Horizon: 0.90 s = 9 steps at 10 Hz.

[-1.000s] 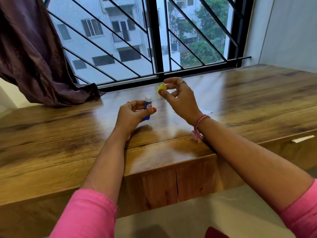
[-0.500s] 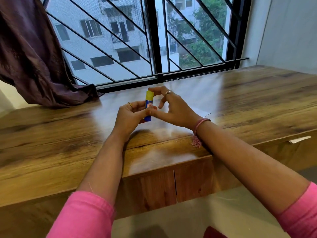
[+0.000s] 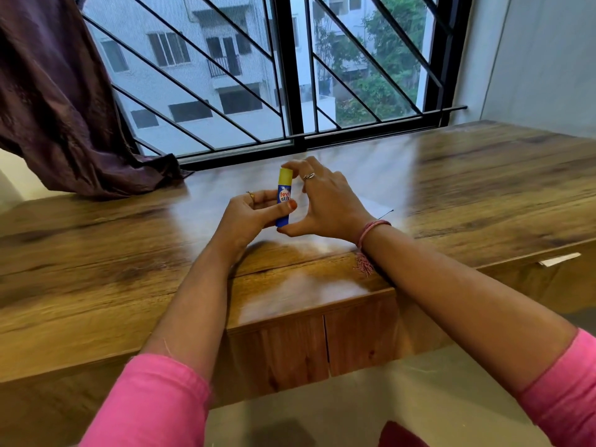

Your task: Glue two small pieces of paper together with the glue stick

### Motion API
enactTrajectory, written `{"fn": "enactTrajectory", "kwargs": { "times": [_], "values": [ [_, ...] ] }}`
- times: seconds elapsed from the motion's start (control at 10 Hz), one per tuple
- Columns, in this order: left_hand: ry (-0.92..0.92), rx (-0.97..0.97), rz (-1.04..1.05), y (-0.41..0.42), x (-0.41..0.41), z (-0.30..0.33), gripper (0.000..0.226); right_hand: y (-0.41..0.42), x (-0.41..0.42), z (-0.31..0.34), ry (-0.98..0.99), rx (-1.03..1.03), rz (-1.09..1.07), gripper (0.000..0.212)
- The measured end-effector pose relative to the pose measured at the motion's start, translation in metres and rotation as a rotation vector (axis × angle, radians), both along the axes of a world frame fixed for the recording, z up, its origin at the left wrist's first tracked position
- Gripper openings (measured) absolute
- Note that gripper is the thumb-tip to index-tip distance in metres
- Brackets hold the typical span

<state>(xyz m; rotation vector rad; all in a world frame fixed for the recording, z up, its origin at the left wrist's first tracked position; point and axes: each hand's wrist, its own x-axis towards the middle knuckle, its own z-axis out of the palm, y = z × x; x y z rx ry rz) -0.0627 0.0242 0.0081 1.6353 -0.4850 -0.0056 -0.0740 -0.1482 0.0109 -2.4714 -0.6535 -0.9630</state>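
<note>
The glue stick (image 3: 283, 201), blue with a yellow cap on top, stands upright just above the wooden desk (image 3: 483, 188). My left hand (image 3: 254, 217) grips its blue body from the left, thumb across the label. My right hand (image 3: 325, 201) curves around it from the right, with fingertips on the yellow cap and the thumb under the stick's base. A pale piece of paper (image 3: 374, 204) lies flat on the desk just behind my right wrist, washed out by glare. I cannot make out a second piece.
A barred window (image 3: 296, 91) runs along the desk's far edge. A dark purple curtain (image 3: 64, 108) drapes onto the desk at far left. The cabinet doors (image 3: 322, 343) sit below the front edge, and a wall closes off the right side.
One second ago my right hand held the yellow cap apart from the open stick. It brought the cap down onto the stick, and the cap now sits on it.
</note>
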Motion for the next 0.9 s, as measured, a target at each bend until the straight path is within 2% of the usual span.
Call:
{"fn": "enactTrajectory", "kwargs": {
  "times": [0.3,0.4,0.5,0.6,0.7,0.8,0.9],
  "values": [
    [0.010,0.085,0.029,-0.003,0.000,-0.003,0.036,-0.002,0.000,-0.001,0.003,-0.125,-0.094,0.092],
    [-0.018,0.080,0.079,-0.004,0.002,-0.004,0.041,-0.001,0.001,-0.002,0.059,-0.118,-0.063,0.096],
    [-0.019,0.081,0.121,-0.004,0.005,-0.007,0.045,-0.005,-0.003,0.002,0.169,-0.121,-0.015,0.113],
    [-0.042,0.116,0.177,-0.004,0.009,-0.012,0.040,-0.023,-0.009,0.007,0.241,0.084,-0.020,0.110],
    [-0.058,0.153,0.208,-0.003,0.012,-0.013,0.041,-0.046,-0.016,0.006,0.279,0.261,-0.108,0.056],
    [-0.091,0.219,0.230,-0.002,0.015,-0.014,0.045,-0.075,-0.023,0.002,0.308,0.156,-0.285,0.030],
    [-0.056,0.247,0.250,-0.004,0.017,-0.014,0.039,-0.092,-0.031,-0.004,0.383,0.048,-0.365,0.035]
  ]
}}
